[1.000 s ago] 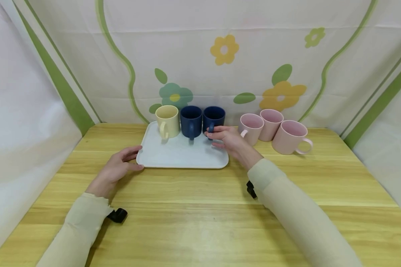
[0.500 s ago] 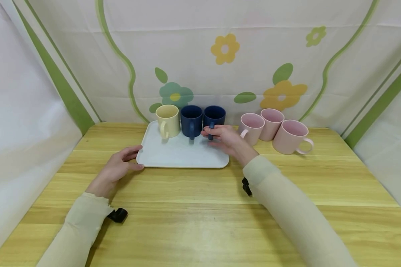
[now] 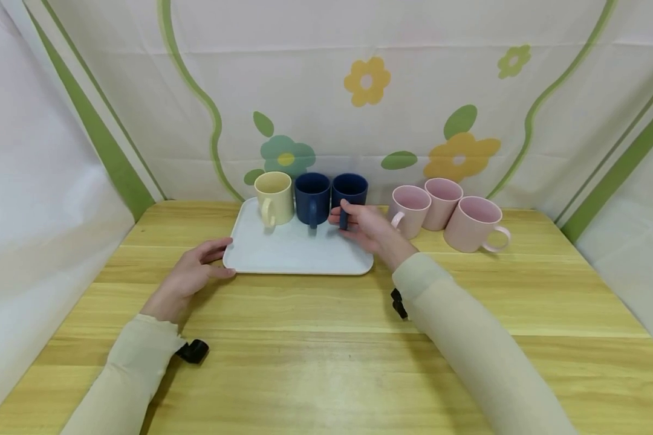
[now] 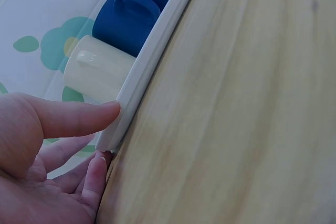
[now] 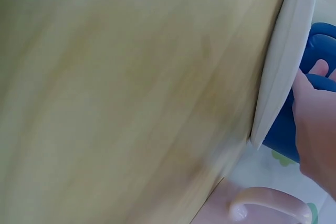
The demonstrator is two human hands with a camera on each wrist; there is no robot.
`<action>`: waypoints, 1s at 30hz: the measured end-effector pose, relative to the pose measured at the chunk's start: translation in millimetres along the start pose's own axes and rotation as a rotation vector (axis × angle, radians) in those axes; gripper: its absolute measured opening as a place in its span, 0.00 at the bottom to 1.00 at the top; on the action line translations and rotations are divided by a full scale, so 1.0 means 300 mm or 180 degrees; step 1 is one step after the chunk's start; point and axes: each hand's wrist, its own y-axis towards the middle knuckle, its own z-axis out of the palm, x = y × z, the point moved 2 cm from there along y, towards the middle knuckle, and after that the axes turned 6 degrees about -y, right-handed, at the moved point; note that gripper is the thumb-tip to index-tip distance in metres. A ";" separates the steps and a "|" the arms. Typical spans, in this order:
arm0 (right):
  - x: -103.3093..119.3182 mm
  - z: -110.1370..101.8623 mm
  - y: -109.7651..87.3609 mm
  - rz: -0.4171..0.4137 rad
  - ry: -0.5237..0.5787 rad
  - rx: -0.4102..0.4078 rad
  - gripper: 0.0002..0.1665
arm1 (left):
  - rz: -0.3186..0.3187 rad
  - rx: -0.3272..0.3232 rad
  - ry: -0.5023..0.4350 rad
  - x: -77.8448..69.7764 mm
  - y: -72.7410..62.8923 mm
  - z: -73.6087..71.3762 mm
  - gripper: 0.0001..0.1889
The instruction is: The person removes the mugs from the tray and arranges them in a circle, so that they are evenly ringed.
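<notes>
On the white tray (image 3: pixel 288 257), a pale yellow mug (image 3: pixel 274 193) and two dark blue mugs stand in a row along the back, handles toward me. My right hand (image 3: pixel 372 229) holds the handle of the right-hand blue mug (image 3: pixel 350 185), thumb on top and fingers to its left. The middle blue mug (image 3: pixel 312 196) stands close beside it. At the tray's near left corner rests my left hand (image 3: pixel 190 272), its thumb touching the front rim and the other fingers along the left side. In the left wrist view its thumb (image 4: pixel 79 118) lies straight against the rim.
Right of the tray, three pink mugs stand clustered on the wooden table (image 3: pixel 315 362). The nearest pink mug (image 3: pixel 410 208) is just behind my right wrist; another pink mug (image 3: pixel 473 223) has its handle pointing right. A flower-print curtain (image 3: pixel 326 90) hangs behind.
My right hand has shifted slightly left and its fingers have settled on the right blue mug's handle, thumb now on top. The left hand and the tray stay in place.
</notes>
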 end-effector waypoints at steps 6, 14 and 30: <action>-0.006 0.000 -0.009 -0.0010 0.0030 -0.0196 0.21 | -0.0013 -0.0008 -0.0023 -0.003 -0.001 0.006 0.45; -0.007 -0.002 -0.023 -0.0053 0.0078 -0.0469 0.23 | -0.0016 -0.0009 -0.0001 -0.004 -0.001 0.008 0.45; 0.026 0.007 -0.131 -0.0481 -0.0472 -0.0579 0.26 | -0.0008 -0.0012 0.0026 -0.007 -0.008 0.005 0.45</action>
